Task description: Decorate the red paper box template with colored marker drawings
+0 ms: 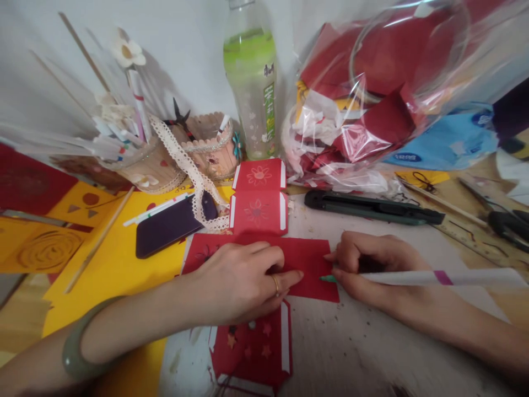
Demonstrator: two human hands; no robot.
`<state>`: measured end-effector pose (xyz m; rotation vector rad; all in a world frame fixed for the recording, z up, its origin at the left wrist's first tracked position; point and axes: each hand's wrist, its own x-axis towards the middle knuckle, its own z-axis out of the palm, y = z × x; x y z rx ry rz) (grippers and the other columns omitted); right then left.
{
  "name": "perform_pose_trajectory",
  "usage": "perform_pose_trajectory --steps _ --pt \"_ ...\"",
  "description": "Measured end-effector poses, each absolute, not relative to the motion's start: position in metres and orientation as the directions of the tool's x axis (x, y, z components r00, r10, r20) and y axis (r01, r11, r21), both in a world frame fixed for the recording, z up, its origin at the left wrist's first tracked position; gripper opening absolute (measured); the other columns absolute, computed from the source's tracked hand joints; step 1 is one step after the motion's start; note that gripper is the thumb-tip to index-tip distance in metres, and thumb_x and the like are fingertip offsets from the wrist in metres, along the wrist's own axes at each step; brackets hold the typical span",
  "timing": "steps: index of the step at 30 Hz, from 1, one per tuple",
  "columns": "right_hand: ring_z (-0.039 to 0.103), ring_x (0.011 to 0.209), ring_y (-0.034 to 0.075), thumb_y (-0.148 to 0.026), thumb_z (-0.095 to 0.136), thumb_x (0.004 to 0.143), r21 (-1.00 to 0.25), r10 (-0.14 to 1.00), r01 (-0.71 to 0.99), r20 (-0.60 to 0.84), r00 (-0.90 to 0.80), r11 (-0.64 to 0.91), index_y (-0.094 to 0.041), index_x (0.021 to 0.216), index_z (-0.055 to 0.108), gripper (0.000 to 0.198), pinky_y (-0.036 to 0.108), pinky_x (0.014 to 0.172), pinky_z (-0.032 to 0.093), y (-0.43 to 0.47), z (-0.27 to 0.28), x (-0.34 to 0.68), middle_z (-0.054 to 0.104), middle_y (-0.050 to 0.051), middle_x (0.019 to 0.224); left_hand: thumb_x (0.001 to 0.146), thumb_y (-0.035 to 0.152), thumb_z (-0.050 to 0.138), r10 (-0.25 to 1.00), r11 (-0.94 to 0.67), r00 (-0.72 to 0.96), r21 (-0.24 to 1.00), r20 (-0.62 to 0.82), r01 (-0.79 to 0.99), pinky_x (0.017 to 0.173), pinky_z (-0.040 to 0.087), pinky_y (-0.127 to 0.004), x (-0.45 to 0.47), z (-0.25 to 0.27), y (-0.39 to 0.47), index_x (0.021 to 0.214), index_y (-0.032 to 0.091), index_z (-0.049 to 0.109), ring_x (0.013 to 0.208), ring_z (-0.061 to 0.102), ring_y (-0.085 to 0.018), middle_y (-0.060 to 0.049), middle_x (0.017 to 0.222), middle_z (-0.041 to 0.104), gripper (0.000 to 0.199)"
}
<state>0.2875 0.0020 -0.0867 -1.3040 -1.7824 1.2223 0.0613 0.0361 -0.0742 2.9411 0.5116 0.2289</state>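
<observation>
A cut-out of red paper [308, 256], shaped like an unfolded box, lies in front of me with white-edged flaps. Flower drawings mark its upper panels, and small stars dot the lower one. My left hand [243, 281] rests on the middle strip, pressing it down with the index finger stretched and other fingers bent. It wears a ring, and a green bangle [76, 347] circles the wrist. My right hand [363, 259] is closed on a white felt-tip pen [413, 277] with a purple band. The pen's green tip is at the strip's right end; whether it touches cannot be made out.
Behind the paper are a dark phone [165, 229], lace ribbon [198, 190], two stick-built holders [210, 149], a drink bottle [252, 94] and a clear bag [351, 127] of red scraps. A utility knife [372, 208] and scissors [506, 223] lie at right, yellow paper [111, 248] at left.
</observation>
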Motion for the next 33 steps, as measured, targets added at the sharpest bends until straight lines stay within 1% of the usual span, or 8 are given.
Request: perform_pose_trajectory --steps 4,7,10,13,18,24,30,33 --pt "0.037 0.051 0.01 -0.018 0.054 0.075 -0.928 0.948 0.36 -0.027 -0.317 0.094 -0.022 0.057 0.036 0.026 0.023 0.044 0.03 0.003 -0.086 0.286 0.043 -0.005 0.053 0.092 0.025 0.041 0.336 -0.931 0.939 0.183 0.08 0.317 0.051 0.046 -0.028 0.059 -0.072 0.037 0.112 0.017 0.06 0.068 0.054 -0.017 -0.005 0.083 0.059 0.029" --pt "0.036 0.049 0.01 -0.028 0.056 0.079 -0.934 0.984 0.353 -0.001 -0.177 0.062 -0.022 0.057 0.038 0.029 0.022 0.042 0.028 0.005 -0.085 0.287 0.042 -0.005 0.053 0.092 0.024 0.041 0.337 -0.926 0.936 0.213 0.097 0.311 0.055 0.048 -0.029 0.058 -0.073 0.039 0.112 0.016 0.06 0.07 0.055 -0.017 -0.005 0.085 0.06 0.029" --pt "0.035 0.049 0.009 -0.033 0.059 0.079 -0.938 0.998 0.345 0.027 -0.05 0.043 -0.022 0.062 0.041 0.027 0.022 0.041 0.026 0.007 -0.083 0.288 0.043 -0.006 0.056 0.092 0.023 0.04 0.336 -0.928 0.932 0.215 0.133 0.304 0.057 0.049 -0.029 0.059 -0.075 0.039 0.11 0.014 0.061 0.069 0.055 -0.016 -0.004 0.084 0.06 0.029" --pt "0.039 0.051 0.01 -0.029 0.06 0.078 -0.923 0.993 0.374 0.047 -0.111 0.086 -0.023 0.065 0.043 0.023 0.021 0.042 0.03 0.008 -0.084 0.289 0.046 -0.005 0.059 0.091 0.022 0.041 0.342 -0.934 0.926 0.164 0.158 0.317 0.054 0.048 -0.027 0.061 -0.076 0.038 0.111 0.014 0.06 0.066 0.054 -0.015 -0.003 0.079 0.059 0.029" --pt "0.04 0.05 0.01 -0.02 0.055 0.079 -0.851 0.973 0.489 0.103 -0.205 0.193 -0.022 0.059 0.042 0.024 0.022 0.043 0.031 0.006 -0.089 0.289 0.046 -0.005 0.055 0.092 0.021 0.039 0.357 -0.934 0.915 0.095 0.19 0.345 0.047 0.044 -0.024 0.065 -0.08 0.037 0.11 0.017 0.06 0.062 0.052 -0.014 -0.001 0.074 0.058 0.028" --pt "0.04 0.048 0.01 -0.023 0.053 0.081 -0.83 0.963 0.521 0.068 -0.261 0.2 -0.023 0.059 0.04 0.026 0.022 0.043 0.032 0.003 -0.094 0.289 0.044 -0.006 0.052 0.09 0.02 0.041 0.349 -0.935 0.907 0.014 0.237 0.356 0.042 0.035 -0.022 0.069 -0.085 0.036 0.106 0.018 0.061 0.057 0.049 -0.013 0.001 0.068 0.052 0.026" --pt "0.039 0.045 0.009 -0.022 0.055 0.08 -0.814 0.959 0.536 0.084 -0.272 0.223 -0.022 0.058 0.039 0.027 0.021 0.041 0.03 0.002 -0.091 0.287 0.044 -0.007 0.051 0.087 0.019 0.044 0.369 -0.926 0.897 0.018 0.241 0.376 0.04 0.029 -0.023 0.071 -0.085 0.036 0.103 0.019 0.063 0.056 0.047 -0.013 0.001 0.064 0.05 0.025" --pt "0.042 0.045 0.009 -0.021 0.054 0.082 -0.81 0.95 0.544 0.052 -0.309 0.222 -0.023 0.059 0.039 0.027 0.02 0.041 0.033 0.003 -0.089 0.288 0.047 -0.006 0.052 0.086 0.019 0.046 0.38 -0.922 0.893 0.025 0.241 0.385 0.038 0.028 -0.024 0.072 -0.086 0.036 0.102 0.02 0.063 0.055 0.048 -0.014 0.001 0.064 0.051 0.023"
